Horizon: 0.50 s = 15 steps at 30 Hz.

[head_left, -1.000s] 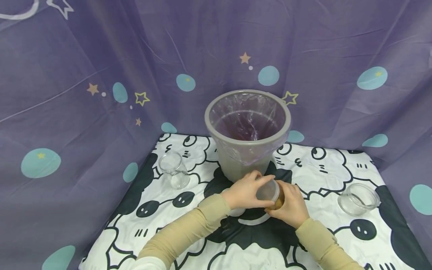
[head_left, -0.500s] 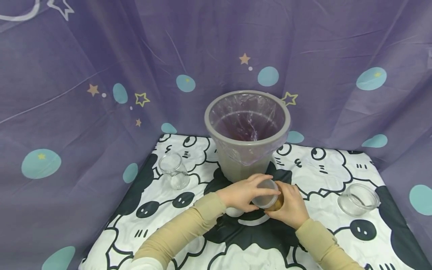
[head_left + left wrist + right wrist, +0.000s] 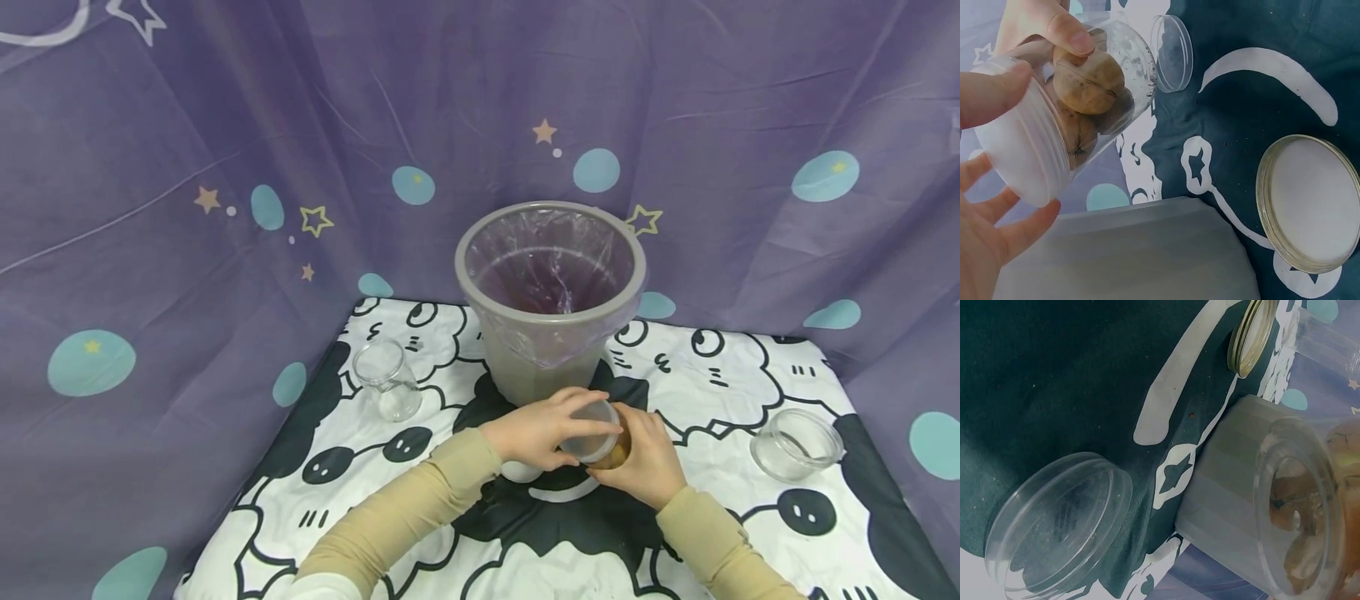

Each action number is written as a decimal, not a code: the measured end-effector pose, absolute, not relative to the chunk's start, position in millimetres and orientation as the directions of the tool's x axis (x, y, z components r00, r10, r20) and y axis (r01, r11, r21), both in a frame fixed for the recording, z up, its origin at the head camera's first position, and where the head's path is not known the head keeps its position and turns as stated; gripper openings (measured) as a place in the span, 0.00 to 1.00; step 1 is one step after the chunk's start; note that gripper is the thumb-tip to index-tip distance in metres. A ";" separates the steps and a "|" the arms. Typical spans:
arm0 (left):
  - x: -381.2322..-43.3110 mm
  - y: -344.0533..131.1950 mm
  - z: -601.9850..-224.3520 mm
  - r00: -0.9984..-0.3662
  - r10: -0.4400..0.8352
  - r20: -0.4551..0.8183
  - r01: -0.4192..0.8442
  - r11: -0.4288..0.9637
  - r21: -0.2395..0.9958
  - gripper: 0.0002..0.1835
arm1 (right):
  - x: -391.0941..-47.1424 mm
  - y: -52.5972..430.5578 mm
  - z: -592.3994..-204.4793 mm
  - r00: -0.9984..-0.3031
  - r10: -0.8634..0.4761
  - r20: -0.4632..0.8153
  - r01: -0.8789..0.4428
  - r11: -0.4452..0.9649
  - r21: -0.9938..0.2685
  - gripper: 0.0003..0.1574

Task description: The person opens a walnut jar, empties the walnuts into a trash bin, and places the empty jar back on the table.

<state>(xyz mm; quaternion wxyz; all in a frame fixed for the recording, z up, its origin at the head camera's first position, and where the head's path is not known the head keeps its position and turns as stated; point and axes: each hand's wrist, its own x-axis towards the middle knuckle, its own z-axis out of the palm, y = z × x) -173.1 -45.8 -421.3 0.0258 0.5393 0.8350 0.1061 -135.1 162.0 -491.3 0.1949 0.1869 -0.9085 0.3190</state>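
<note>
Walnuts (image 3: 1088,84) fill a clear jar (image 3: 1138,59), which is held tilted just in front of the bin. My right hand (image 3: 639,457) grips the jar's body, its thumb and fingers round the side. Round the rim of the frosted white lid (image 3: 1022,144), still against the jar's mouth, my left hand (image 3: 536,432) spreads its thumb and fingers. Whether the lid is loose I cannot tell. In the right wrist view the jar's base faces the camera and no hand shows. A white lid with a gold-coloured rim (image 3: 1313,200) lies on the cloth beneath my left hand.
A grey bin (image 3: 551,318) lined with a clear bag stands behind my hands. To the left is a clear glass vessel (image 3: 388,379); to the right lies a clear round container (image 3: 797,443). A cartoon-print cloth (image 3: 562,567) covers the surface, and purple curtains (image 3: 480,100) hang behind.
Early on, my left hand shifted slightly left and its fingers moved round the lid; the lid turned a little toward the camera. My right hand and the jar stayed almost in place.
</note>
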 end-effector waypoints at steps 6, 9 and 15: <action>-171.0 -42.7 -420.5 -0.478 0.876 0.070 0.867 0.457 0.201 0.38 | -135.1 161.5 -491.8 -0.866 -0.197 0.459 -0.441 0.734 -0.516 0.60; -168.4 -39.3 -420.7 -0.518 0.852 0.074 0.846 0.498 0.188 0.38 | -135.1 160.9 -490.8 -0.872 -0.186 0.453 -0.427 0.739 -0.520 0.60; -164.9 -32.6 -421.9 -0.596 0.799 0.084 0.797 0.574 0.191 0.37 | -135.7 160.4 -489.2 -0.882 -0.165 0.441 -0.409 0.733 -0.544 0.58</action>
